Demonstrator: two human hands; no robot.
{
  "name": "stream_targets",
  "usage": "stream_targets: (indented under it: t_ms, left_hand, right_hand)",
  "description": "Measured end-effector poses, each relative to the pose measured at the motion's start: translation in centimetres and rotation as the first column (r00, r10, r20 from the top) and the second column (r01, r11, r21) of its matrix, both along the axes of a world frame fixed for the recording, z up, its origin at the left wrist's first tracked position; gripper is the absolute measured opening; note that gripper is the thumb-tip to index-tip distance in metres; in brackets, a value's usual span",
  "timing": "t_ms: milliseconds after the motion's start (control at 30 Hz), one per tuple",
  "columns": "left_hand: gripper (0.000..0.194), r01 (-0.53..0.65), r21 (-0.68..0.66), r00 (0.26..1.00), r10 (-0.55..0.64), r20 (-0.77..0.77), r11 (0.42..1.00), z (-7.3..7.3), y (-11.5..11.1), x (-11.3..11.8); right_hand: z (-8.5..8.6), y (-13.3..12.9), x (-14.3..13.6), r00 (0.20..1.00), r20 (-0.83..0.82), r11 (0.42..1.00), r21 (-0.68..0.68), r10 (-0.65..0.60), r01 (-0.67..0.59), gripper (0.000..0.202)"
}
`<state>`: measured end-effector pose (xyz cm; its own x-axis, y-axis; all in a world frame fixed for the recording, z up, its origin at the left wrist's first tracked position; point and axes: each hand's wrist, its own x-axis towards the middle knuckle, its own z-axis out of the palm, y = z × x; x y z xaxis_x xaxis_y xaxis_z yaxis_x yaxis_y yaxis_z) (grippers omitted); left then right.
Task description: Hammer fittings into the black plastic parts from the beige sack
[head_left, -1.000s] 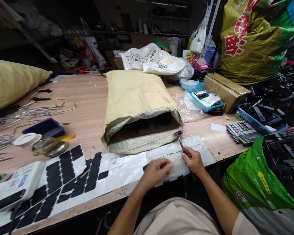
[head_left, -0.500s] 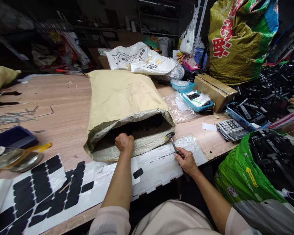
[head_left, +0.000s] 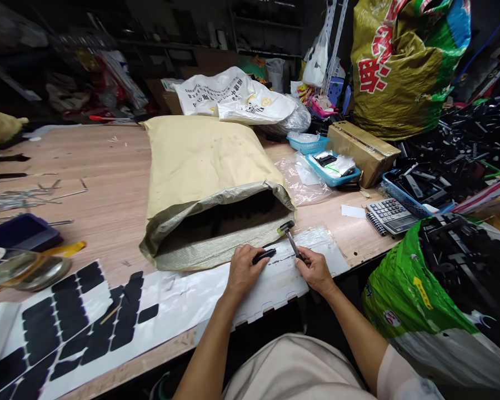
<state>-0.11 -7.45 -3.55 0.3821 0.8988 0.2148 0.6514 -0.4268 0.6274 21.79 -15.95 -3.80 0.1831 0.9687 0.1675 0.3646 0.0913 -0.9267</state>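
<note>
The black part point(head_left: 264, 255) is at the near edge of the worktable point(head_left: 112, 205), directly over the white board point(head_left: 325, 250); the left hand point(head_left: 242, 269) grips its left end, thumb and fingers closed in a narrow pinch, with the other end projecting rightward. The right hand point(head_left: 315, 268), just beside, is closed around the dark handle of a small hammer point(head_left: 290, 240); the hammer's head points away from the person, near the right corner of the sack's mouth; from where I stand, I cannot tell whether the two touch.

Behind the hands lies the yellow sack point(head_left: 208, 155), its opening facing the person; the interior is dark. To the left, black patches point(head_left: 41, 322) are set in rows on a white sheet point(head_left: 179, 311); beyond these are a dark blue tray point(head_left: 20, 232), a glass jar point(head_left: 29, 269) and loose metal rods point(head_left: 25, 197). To the right is a calculator point(head_left: 394, 214); behind it, a cardboard box point(head_left: 360, 147); below it, a green bag point(head_left: 383, 294) filled with black pieces.
</note>
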Motion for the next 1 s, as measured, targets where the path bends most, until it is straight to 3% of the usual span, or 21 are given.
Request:
stream_targets:
  t_ms: [233, 500, 667, 1000]
  left_hand:
    - [0.013, 0.003, -0.036, 0.997, 0.0, 0.082, 0.999, -0.4, 0.3, -0.4]
    - [0.014, -0.006, -0.047, 0.993, 0.011, 0.115, 0.999, -0.5, 0.2, -0.2]
    - [0.013, -0.004, -0.048, 0.993, 0.01, 0.119, 0.999, -0.6, 0.2, -0.2]
    - [0.012, -0.014, -0.042, 0.993, 0.018, 0.118, 0.999, -0.7, 0.2, -0.2]
  right_hand:
    - [0.4, -0.9, -0.2, 0.996, 0.091, 0.996, 0.091, -0.009, 0.001, 0.038]
    - [2.1, -2.6, -1.0, 0.96, 0.275, 0.983, 0.154, 0.056, -0.102, 0.04]
    - [1.6, -3.1, -1.2, 0.92, 0.388, 0.979, 0.157, 0.063, -0.133, 0.04]
    - [1.4, -2.9, -2.1, 0.924, 0.36, 0.972, 0.143, 0.126, -0.188, 0.041]
